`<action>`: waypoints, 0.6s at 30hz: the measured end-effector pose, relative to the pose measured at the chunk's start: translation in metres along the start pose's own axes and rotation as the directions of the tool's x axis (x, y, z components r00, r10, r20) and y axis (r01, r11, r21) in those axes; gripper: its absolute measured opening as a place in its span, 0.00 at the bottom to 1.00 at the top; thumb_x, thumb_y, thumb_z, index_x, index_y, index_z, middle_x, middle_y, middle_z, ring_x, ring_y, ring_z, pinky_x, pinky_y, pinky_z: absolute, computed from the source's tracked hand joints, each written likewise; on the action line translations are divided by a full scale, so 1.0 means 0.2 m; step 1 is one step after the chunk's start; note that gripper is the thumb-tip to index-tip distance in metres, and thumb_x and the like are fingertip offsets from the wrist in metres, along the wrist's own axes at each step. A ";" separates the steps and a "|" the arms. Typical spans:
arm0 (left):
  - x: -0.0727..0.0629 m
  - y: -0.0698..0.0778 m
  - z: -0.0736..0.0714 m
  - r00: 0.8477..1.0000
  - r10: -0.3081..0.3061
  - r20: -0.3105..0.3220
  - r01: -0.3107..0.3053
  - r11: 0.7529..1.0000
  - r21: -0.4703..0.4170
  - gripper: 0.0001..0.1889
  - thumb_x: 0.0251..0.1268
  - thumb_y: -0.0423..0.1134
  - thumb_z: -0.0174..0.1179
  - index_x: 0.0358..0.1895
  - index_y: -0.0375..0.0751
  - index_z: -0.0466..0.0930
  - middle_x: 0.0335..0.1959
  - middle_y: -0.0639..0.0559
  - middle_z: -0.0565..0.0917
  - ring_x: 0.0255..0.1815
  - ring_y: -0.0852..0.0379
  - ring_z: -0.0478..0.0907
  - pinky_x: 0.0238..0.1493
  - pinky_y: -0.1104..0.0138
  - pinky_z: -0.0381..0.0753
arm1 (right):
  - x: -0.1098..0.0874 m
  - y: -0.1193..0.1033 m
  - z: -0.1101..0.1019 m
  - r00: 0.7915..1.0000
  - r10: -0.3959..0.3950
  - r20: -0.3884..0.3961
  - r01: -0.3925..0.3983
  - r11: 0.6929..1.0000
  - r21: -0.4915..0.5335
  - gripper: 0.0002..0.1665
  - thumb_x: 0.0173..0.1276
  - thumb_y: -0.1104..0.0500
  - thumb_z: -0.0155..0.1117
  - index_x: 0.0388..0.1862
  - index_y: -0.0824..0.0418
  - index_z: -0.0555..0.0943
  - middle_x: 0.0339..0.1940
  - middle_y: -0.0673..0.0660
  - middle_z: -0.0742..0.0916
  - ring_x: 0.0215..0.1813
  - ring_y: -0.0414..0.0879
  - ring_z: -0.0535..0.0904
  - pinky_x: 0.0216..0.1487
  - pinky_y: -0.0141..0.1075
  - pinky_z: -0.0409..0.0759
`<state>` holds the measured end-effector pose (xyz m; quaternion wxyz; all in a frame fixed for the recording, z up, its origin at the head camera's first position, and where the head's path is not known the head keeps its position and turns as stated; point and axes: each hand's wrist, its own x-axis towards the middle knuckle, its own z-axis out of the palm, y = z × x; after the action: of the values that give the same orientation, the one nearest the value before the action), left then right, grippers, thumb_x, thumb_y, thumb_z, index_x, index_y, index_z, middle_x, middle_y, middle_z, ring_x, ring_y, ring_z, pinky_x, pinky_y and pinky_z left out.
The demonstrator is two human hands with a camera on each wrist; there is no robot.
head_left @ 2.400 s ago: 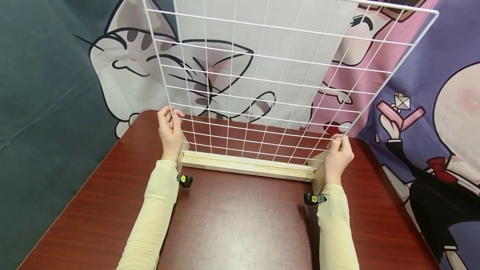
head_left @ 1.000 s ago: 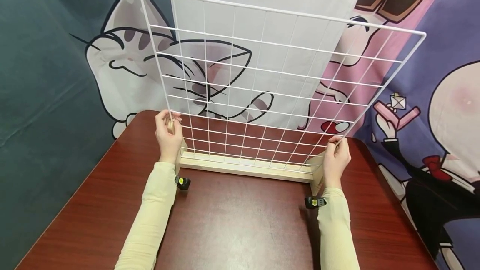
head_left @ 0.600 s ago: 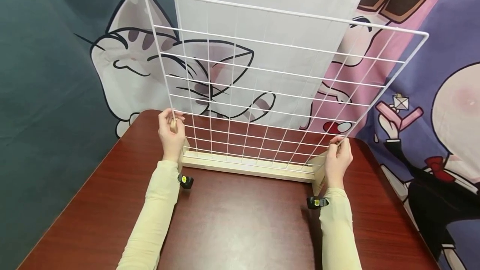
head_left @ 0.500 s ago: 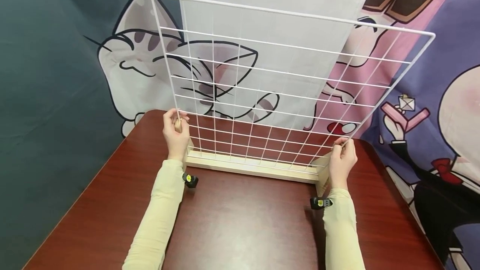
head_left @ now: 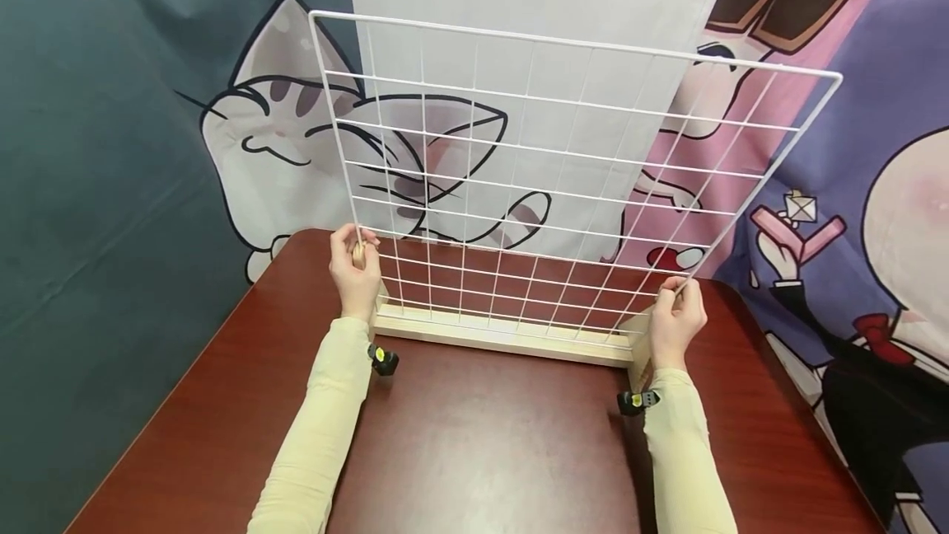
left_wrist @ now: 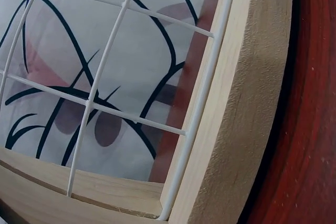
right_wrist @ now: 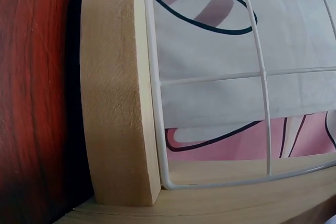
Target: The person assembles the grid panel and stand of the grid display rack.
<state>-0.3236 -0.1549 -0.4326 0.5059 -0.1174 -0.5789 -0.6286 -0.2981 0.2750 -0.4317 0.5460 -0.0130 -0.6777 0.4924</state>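
A white wire grid panel (head_left: 530, 38) stands almost upright, its lower edge at a pale wooden base (head_left: 504, 334). My left hand (head_left: 356, 272) grips the panel's left edge, with a bit of wood showing between thumb and fingers. On the opposite edge, my right hand (head_left: 676, 321) pinches the wire beside a wooden side board (head_left: 639, 346). In the left wrist view, the edge wire runs along another side board (left_wrist: 241, 108), and the lower corner meets the base. The right wrist view has the other lower corner against its side board (right_wrist: 113, 93). Neither wrist view includes fingers.
A dark red wooden table (head_left: 474, 435) carries the frame. Behind it hangs a cloth backdrop (head_left: 252, 163) printed with cartoon figures. Small black devices sit on both wrists, including one (head_left: 384, 361) on the left.
The panel's top edge has come down in the head view. Both hands have kept hold of the side edges. The whole scene has also shifted slightly in view.
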 end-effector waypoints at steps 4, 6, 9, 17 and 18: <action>0.00 -0.03 0.02 1.000 -0.025 0.009 0.025 0.999 -0.020 0.13 0.57 0.16 0.46 0.47 0.19 0.67 0.33 0.32 0.77 0.35 0.66 0.79 0.41 0.74 0.81 | 0.00 -0.09 0.02 1.000 -0.018 -0.012 0.018 1.000 0.024 0.07 0.55 0.79 0.44 0.26 0.80 0.72 0.22 0.43 0.71 0.27 0.23 0.65 0.31 0.16 0.58; 0.00 -0.04 0.03 0.999 -0.043 0.007 0.043 0.999 -0.032 0.13 0.57 0.16 0.46 0.48 0.19 0.66 0.33 0.33 0.78 0.36 0.67 0.79 0.42 0.74 0.81 | 0.02 -0.13 0.03 0.999 -0.030 -0.015 0.031 0.999 0.038 0.07 0.54 0.79 0.43 0.26 0.81 0.71 0.22 0.45 0.71 0.27 0.24 0.65 0.32 0.15 0.57; 0.00 -0.04 0.06 0.997 -0.072 0.003 0.072 0.997 -0.043 0.13 0.58 0.15 0.46 0.48 0.19 0.67 0.34 0.44 0.79 0.36 0.67 0.79 0.43 0.75 0.81 | 0.03 -0.11 0.03 0.999 -0.045 -0.020 0.046 0.998 0.039 0.07 0.54 0.79 0.43 0.26 0.81 0.71 0.22 0.45 0.71 0.27 0.24 0.65 0.32 0.14 0.57; 0.00 0.00 0.11 0.998 -0.061 0.031 0.063 0.995 -0.073 0.14 0.55 0.13 0.46 0.47 0.16 0.66 0.35 0.25 0.75 0.39 0.68 0.78 0.46 0.75 0.80 | 0.07 -0.08 0.04 0.999 -0.031 -0.011 0.031 0.999 0.019 0.07 0.55 0.78 0.44 0.28 0.80 0.72 0.23 0.41 0.71 0.28 0.25 0.64 0.33 0.16 0.58; 0.01 -0.01 0.11 0.998 -0.055 0.031 0.057 0.996 -0.075 0.15 0.54 0.13 0.46 0.47 0.15 0.66 0.35 0.23 0.74 0.39 0.69 0.78 0.45 0.75 0.80 | 0.08 -0.07 0.05 1.000 -0.027 -0.004 0.027 1.000 0.012 0.08 0.56 0.78 0.44 0.28 0.80 0.72 0.23 0.41 0.71 0.29 0.25 0.64 0.33 0.16 0.58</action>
<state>-0.3354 -0.1376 -0.4268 0.4748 -0.1293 -0.5649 -0.6624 -0.3041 0.2700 -0.4096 0.5541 -0.0014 -0.6737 0.4889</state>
